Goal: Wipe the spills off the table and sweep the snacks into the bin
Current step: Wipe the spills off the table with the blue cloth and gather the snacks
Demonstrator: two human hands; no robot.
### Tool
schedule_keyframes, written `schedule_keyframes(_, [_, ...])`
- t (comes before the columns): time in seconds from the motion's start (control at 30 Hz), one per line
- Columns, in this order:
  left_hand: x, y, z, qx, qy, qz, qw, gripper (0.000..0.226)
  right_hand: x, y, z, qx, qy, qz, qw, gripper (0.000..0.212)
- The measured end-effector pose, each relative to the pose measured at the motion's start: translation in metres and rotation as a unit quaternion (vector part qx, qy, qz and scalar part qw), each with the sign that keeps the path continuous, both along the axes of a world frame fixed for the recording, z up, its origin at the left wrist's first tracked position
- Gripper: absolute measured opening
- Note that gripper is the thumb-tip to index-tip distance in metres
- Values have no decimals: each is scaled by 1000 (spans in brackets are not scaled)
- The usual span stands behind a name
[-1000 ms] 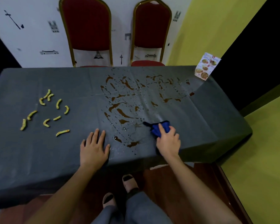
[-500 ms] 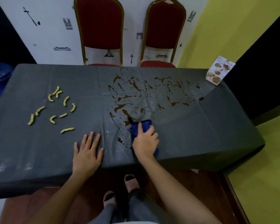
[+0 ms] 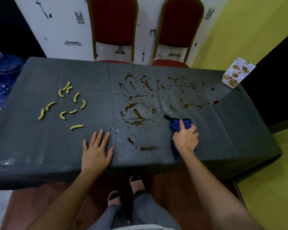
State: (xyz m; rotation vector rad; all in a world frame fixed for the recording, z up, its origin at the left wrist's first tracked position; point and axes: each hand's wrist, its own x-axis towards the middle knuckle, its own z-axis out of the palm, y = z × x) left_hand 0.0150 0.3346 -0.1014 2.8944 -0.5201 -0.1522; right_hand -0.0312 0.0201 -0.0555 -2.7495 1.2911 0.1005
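Note:
Brown liquid spills (image 3: 156,98) streak the middle and right of the grey-clothed table (image 3: 40,146). My right hand (image 3: 185,138) grips a crumpled blue cloth (image 3: 178,124) pressed on the table at the near right edge of the spills. My left hand (image 3: 96,149) rests flat on the cloth near the front edge, fingers spread. Several yellow curled snacks (image 3: 65,103) lie scattered on the left part of the table. No bin is in view.
Two red chairs (image 3: 113,22) with gold frames stand behind the table. A food menu card (image 3: 236,73) sits at the far right corner. A blue water jug (image 3: 3,70) stands on the floor at the left. My feet show under the front edge.
My right hand has slid the blue cloth to the left and then back to the right across the near spills, leaving smears. My left hand stays flat in place.

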Motion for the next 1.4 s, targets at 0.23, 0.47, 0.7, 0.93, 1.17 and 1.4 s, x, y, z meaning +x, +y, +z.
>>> schedule_keyframes(0.23, [-4, 7, -7, 10, 13, 5, 1000, 68, 32, 47, -5, 17, -3, -38, 999, 62])
schedule_keyframes(0.47, [-5, 8, -5, -1, 12, 15, 1000, 66, 48, 151, -1, 46, 19, 172, 984, 67])
schedule_keyframes(0.7, [-1, -1, 1, 0, 9, 2, 1000, 67, 25, 79, 0, 12, -9, 152, 988, 64])
schedule_keyframes(0.93, [2, 0, 1, -5, -4, 4, 1000, 66, 21, 20, -3, 19, 0, -50, 999, 59])
schedule_keyframes(1.17, [-8, 16, -6, -37, 5, 26, 999, 67, 42, 130, -9, -16, 9, 75, 997, 66])
schedule_keyframes(1.4, [-11, 35, -8, -7, 14, 72, 997, 71, 44, 190, -4, 47, 18, 250, 967, 66])
